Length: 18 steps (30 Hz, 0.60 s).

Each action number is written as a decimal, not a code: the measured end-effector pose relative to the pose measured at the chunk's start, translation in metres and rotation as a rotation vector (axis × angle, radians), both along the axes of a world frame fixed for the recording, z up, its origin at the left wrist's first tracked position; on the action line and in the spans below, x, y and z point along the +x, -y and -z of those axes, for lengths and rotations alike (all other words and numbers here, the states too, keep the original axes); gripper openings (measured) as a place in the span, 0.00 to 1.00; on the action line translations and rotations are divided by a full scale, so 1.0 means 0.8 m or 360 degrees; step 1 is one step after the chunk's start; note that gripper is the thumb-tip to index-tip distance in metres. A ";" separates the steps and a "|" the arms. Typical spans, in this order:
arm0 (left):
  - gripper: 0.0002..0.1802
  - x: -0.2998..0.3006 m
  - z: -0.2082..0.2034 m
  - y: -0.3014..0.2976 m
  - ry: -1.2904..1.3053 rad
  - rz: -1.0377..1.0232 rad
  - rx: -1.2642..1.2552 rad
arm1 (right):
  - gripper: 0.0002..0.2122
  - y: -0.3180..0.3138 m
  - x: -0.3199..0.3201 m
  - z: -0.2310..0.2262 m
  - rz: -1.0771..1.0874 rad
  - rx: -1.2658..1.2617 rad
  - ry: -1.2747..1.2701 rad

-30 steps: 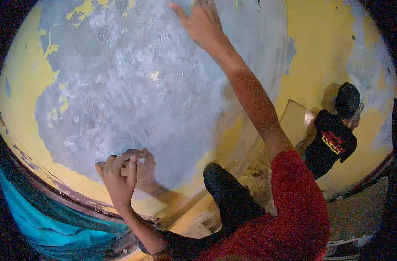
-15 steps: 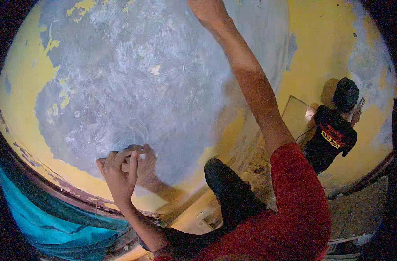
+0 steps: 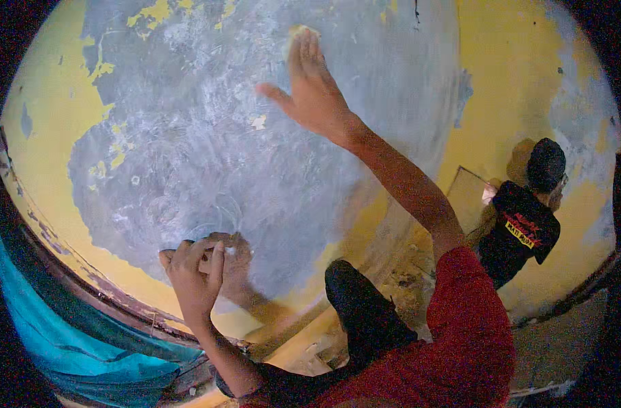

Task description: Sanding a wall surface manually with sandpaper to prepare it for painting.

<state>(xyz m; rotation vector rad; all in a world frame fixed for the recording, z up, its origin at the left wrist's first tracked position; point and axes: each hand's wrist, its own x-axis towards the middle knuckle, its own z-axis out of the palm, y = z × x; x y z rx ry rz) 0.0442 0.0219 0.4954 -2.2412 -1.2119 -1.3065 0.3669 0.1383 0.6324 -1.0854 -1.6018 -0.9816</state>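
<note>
My right hand (image 3: 317, 95) reaches up over the bare grey patch of the wall (image 3: 188, 143), fingers stretched together and thumb apart. Its fingertips press a small pale yellowish piece (image 3: 303, 30) against the surface; most of that is hidden, so I cannot tell its kind. Low on the same patch is my left hand (image 3: 196, 268), back toward me. Its fingers are loosely bent and apart, their tips at the wall, and I see nothing held. A shadow falls beside it.
Yellow paint (image 3: 45, 129) surrounds the grey patch. At the right a person in a black shirt (image 3: 518, 231) and dark cap faces the wall. A blue-green sheet (image 3: 65, 340) lies at lower left. My bent, dark-clothed knee (image 3: 361, 299) is close to the wall.
My right hand has come down from the top edge of the picture, with the pale piece under its fingertips. My left hand stays at its spot. The whole view has shifted slightly.
</note>
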 end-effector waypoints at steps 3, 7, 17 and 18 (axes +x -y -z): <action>0.08 -0.009 0.007 -0.008 -0.0058 -0.0072 0.0082 | 0.52 0.010 -0.032 -0.008 -0.0163 0.0105 0.0351; 0.09 0.001 0.006 -0.007 -0.0032 -0.0030 0.0025 | 0.51 0.009 -0.059 -0.061 -0.0167 0.0346 0.0409; 0.08 -0.004 0.007 -0.013 -0.0019 0.0000 0.0060 | 0.51 -0.016 -0.077 -0.089 0.0057 0.0492 0.0352; 0.08 -0.004 0.007 -0.012 -0.0037 -0.0011 0.0028 | 0.52 -0.013 -0.079 -0.081 0.0027 0.0741 0.0385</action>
